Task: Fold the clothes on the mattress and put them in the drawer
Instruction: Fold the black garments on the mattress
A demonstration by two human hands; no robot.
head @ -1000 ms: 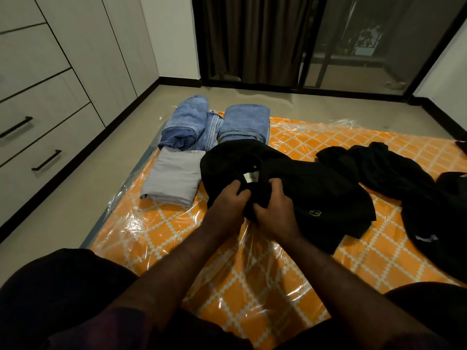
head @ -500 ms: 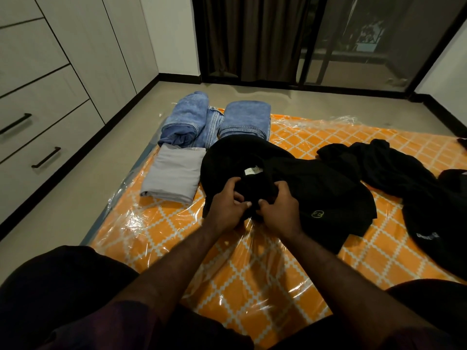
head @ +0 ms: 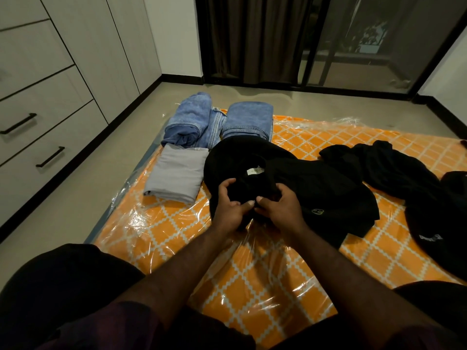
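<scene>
A black shirt (head: 316,193) with a white neck label lies crumpled in the middle of the orange, plastic-wrapped mattress (head: 252,269). My left hand (head: 228,207) and my right hand (head: 280,207) both grip a bunched part of it near its collar, thumbs almost touching. A folded grey garment (head: 175,176) lies to the left. Behind it sit folded blue jeans (head: 187,121) and a second folded denim piece (head: 249,120). More black clothes (head: 394,170) lie unfolded at the right.
White drawers (head: 45,137) with black handles line the left wall, all closed. Bare floor runs between them and the mattress. Another black garment (head: 439,223) with white lettering lies at the right edge. My knees fill the bottom of the view.
Both hands have shifted slightly toward me on the black shirt, gathering more cloth between them. The white label has come further into view.
</scene>
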